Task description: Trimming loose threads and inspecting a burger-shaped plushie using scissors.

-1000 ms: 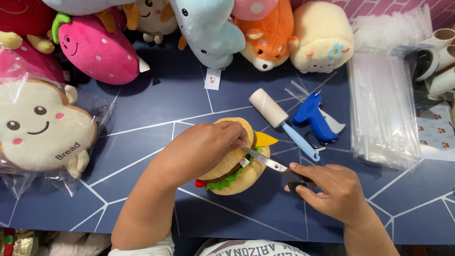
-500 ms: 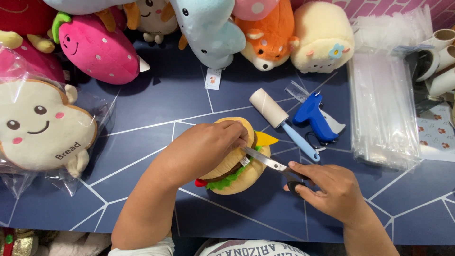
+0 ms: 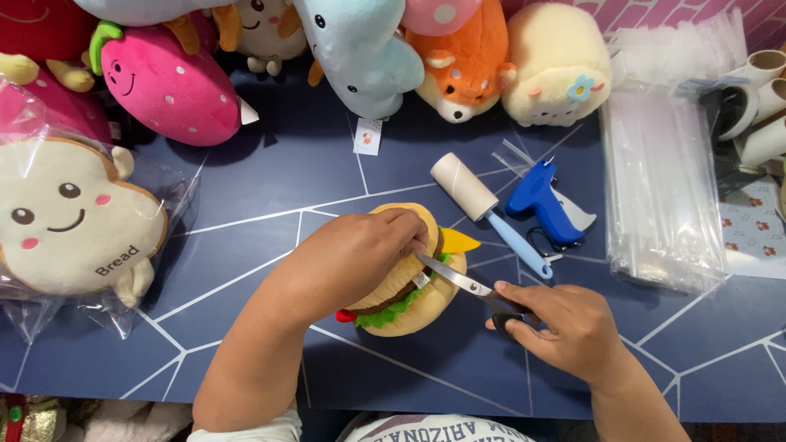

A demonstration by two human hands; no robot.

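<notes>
The left hand [image 3: 360, 250] clamps the burger plush [image 3: 409, 299] while the right hand [image 3: 565, 327], just beside it, grips scissors [image 3: 463, 285] whose blades touch its tag.

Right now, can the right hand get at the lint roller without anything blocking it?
Probably yes: the lint roller lies just beyond the right hand with bare table between, but that hand holds scissors.
</notes>
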